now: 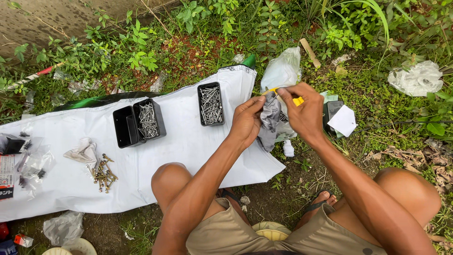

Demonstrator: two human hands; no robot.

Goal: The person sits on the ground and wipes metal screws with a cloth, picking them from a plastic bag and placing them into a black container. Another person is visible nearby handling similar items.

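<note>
A grey cloth (270, 118) is gripped by the fingers of both the left hand (245, 122) and right hand (306, 113), beyond the white sheet's (188, 141) right edge. If jerked, the nearby nail tray (211, 104) could be upset.

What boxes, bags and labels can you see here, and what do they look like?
Black box: on the white sheet, rectangular, full of silvery nails.
Double black box: left of it, one half holds nails, the other looks empty.
Clear bags: sheet's left end, crumpled, dark small parts inside.
Printed pack: far left edge, red and white.
White plastic bag: on the grass beyond the hands.
White card: right of the right hand.
</note>
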